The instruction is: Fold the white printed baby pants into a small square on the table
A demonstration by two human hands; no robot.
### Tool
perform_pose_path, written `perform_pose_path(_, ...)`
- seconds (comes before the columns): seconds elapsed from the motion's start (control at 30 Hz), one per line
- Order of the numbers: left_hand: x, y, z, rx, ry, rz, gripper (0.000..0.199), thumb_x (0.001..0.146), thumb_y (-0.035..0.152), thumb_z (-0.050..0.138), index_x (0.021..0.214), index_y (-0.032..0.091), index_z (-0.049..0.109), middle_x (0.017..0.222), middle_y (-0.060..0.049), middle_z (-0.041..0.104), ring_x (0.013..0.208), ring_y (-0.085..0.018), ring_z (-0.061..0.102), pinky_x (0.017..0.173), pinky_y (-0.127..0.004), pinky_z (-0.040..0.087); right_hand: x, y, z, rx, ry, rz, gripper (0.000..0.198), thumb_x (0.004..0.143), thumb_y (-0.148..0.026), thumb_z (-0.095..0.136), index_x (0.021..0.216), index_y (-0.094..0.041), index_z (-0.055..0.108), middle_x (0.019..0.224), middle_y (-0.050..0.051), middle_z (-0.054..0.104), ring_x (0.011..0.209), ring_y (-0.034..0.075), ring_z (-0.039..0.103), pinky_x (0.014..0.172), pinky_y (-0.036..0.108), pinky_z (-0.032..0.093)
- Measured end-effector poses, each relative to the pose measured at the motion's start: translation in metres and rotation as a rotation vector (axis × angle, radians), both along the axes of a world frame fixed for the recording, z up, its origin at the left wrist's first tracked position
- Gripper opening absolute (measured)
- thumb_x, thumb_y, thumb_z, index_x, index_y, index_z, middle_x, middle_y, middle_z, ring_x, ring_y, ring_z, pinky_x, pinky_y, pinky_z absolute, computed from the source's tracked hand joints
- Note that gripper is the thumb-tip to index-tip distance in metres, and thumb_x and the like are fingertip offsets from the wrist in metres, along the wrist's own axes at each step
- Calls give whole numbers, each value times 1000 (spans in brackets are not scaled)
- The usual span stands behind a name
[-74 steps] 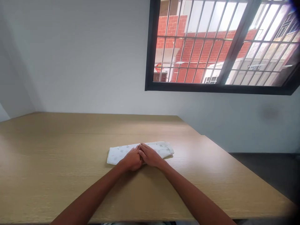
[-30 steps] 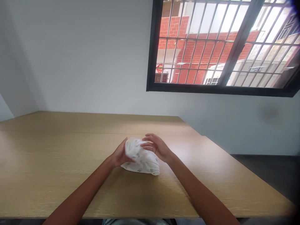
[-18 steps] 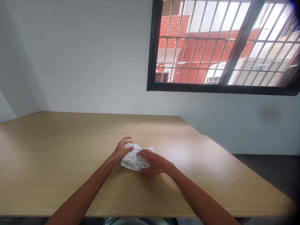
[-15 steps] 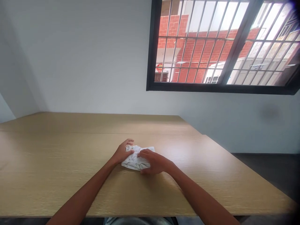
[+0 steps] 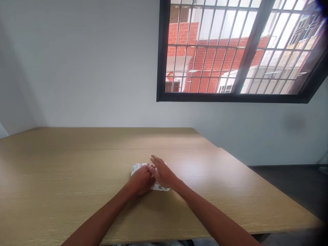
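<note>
A small folded white cloth (image 5: 160, 187) with a faint dark print lies on the table near the middle of the view. Its left edge looks gathered, and both hands cover most of it. My left hand (image 5: 142, 180) rests over its left and front part, back of the hand up, with the fingers curled in on the fabric. Against it, my right hand (image 5: 162, 173) lies across the cloth's right part, its fingers stretched out toward the far side. The hands meet over the cloth's middle, where the fingertips partly hide one another.
The wide light wooden table (image 5: 77, 184) has a seam running across it and an angled right edge. Behind it stands a grey-white wall (image 5: 89, 68) with a barred, dark-framed window (image 5: 212, 97). Dark floor (image 5: 282, 181) shows to the right.
My left hand has moved from the cloth's far left edge toward me and rightward, fingers now curled. My right hand has shifted to the far side, fingers straightened. The view has tilted slightly.
</note>
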State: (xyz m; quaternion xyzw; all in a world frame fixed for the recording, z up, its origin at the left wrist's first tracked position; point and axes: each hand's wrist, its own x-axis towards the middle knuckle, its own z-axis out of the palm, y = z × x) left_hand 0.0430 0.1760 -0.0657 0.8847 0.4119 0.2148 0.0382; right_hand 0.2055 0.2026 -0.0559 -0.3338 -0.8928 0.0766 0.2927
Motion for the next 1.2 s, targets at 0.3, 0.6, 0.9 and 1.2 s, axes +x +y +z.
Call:
perform_pose_path(0.3, -5, -2, -17, -24, 202, 337, 69, 88, 55, 39, 138, 8, 36, 139, -17, 31, 130, -31, 24, 108, -45, 16, 9, 14, -24, -154, -356, -86, 61, 99, -51, 26, 144, -9, 26, 145, 12, 17, 134, 26, 10, 109, 46, 15)
perform_pose_path(0.6, -7, -7, -16, 29, 247, 284, 75, 92, 61, 24, 137, 1, 33, 140, -20, 28, 131, -28, 23, 109, -42, 16, 17, 22, -5, -53, -347, -412, 61, 99, -48, 25, 140, -3, 29, 145, 15, 11, 134, 26, 0, 106, 53, 3)
perform_pose_path(0.9, 7, -10, -14, 17, 198, 188, 82, 80, 66, 46, 142, 15, 30, 142, -12, 27, 132, -31, 19, 110, -43, 14, -14, 1, -17, -171, -301, -18, 53, 102, -45, 20, 144, -14, 26, 145, 8, 17, 134, 21, 9, 108, 42, 18)
perform_pose_path(1.2, -27, 0, -10, -96, 231, 385, 84, 88, 70, 21, 139, 5, 32, 142, -17, 26, 133, -31, 17, 107, -47, 16, 16, 19, -13, -186, -463, -331, 62, 98, -53, 23, 144, -11, 24, 146, 11, 13, 134, 27, 0, 104, 54, 7)
